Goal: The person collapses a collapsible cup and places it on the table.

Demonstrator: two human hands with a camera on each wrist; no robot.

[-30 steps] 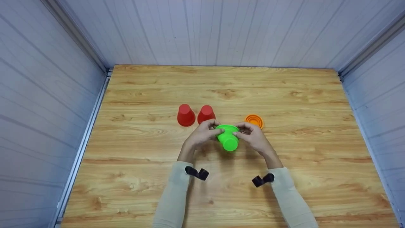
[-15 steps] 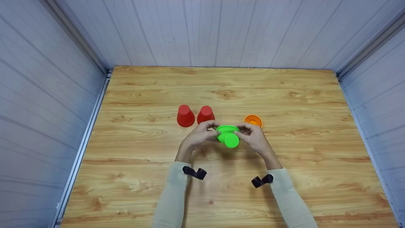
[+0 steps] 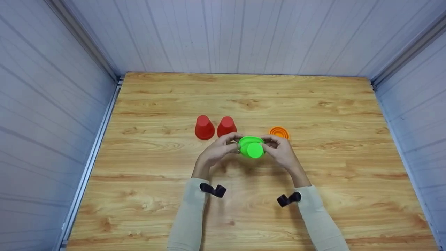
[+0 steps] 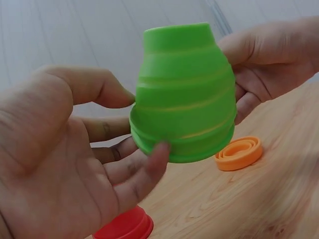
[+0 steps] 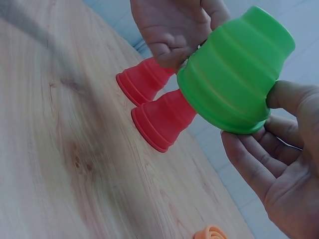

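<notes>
A green collapsible cup (image 3: pixel 255 150) is held up above the table between both hands, its narrow base tilted toward the head camera. At its left side the left hand (image 3: pixel 217 150) pinches the rim, the thumb on the ringed wall. That wall is dented inward beside the thumb, as the left wrist view shows on the green cup (image 4: pixel 184 94). The right hand (image 3: pixel 281 153) pinches the opposite side, thumb on the wall and fingers under the rim, clear in the right wrist view. The inside of the cup is hidden.
Two red cups (image 3: pixel 204 128) (image 3: pixel 226 126) stand upside down on the wooden table (image 3: pixel 167 160), just beyond the left hand. A flattened orange collapsible cup (image 3: pixel 278 132) lies beyond the right hand. Pale panel walls (image 3: pixel 223 35) enclose the back and sides.
The green cup has tipped so its base faces the head camera more and sits nearer the rim in view. Its left wall looks more pushed in. Both hands stay almost in place.
</notes>
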